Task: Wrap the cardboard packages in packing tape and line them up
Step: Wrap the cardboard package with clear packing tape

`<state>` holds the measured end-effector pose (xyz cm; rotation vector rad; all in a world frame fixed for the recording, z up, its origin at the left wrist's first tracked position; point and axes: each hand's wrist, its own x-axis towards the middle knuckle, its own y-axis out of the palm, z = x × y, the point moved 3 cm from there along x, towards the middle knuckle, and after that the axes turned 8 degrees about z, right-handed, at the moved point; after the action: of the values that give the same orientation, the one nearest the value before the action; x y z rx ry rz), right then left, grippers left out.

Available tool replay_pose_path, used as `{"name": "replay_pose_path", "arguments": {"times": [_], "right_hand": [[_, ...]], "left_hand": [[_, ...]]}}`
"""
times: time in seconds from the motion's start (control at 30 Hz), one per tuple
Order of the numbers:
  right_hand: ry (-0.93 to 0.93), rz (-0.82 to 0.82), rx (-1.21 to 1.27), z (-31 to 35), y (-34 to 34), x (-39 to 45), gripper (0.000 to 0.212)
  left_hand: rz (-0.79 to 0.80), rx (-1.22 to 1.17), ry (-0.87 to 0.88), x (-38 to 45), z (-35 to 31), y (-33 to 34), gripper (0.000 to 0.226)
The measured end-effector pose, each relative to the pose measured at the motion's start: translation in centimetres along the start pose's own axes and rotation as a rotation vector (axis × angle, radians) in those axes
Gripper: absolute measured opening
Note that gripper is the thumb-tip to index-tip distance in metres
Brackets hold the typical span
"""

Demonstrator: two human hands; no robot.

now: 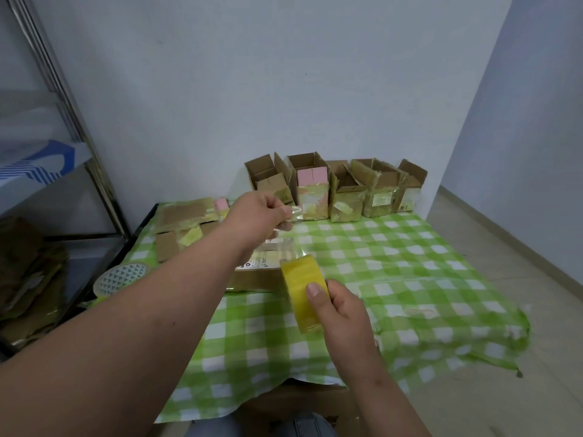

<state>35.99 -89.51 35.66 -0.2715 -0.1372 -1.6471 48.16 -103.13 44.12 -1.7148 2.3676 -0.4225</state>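
Observation:
My right hand (339, 305) grips a yellowish roll of packing tape (302, 291) above the table. My left hand (262, 212) pinches the free end of the clear tape strip (285, 244), which stretches from the roll up to my fingers. Under the strip lies a flat cardboard package (255, 275) with a white label, partly hidden by my left forearm. Several open cardboard boxes (347, 190), wrapped in glossy tape, stand in a row against the back wall; one (310, 184) holds a pink block.
A green-and-white checked cloth (410, 279) covers the table. Flattened, taped cardboard pieces (183, 222) lie at the back left. Another tape roll with a triangle pattern (121, 275) sits at the left edge. A metal shelf (63, 152) stands to the left.

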Motion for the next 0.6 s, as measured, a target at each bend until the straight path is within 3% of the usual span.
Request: {"name": "replay_pose_path", "arguments": {"times": [0.17,0.3,0.53,0.6], "right_hand": [[0.023,0.004,0.001,-0.6,0.2,-0.6,0.045],[0.055,0.102,-0.001,-0.4,0.0,-0.5,0.021],[0.168,0.091,0.006,-1.8,-0.4,-0.7,0.020],[0.196,0.095,0.001,-2.1,-0.5,-0.6,0.032]], "left_hand": [[-0.009,0.071,0.004,0.9,0.0,0.2,0.018],[-0.003,0.069,-0.008,1.9,0.8,0.3,0.019],[-0.025,0.098,-0.010,4.2,1.5,-0.1,0.018],[0.010,0.155,-0.018,5.0,1.7,-0.4,0.018]]}}
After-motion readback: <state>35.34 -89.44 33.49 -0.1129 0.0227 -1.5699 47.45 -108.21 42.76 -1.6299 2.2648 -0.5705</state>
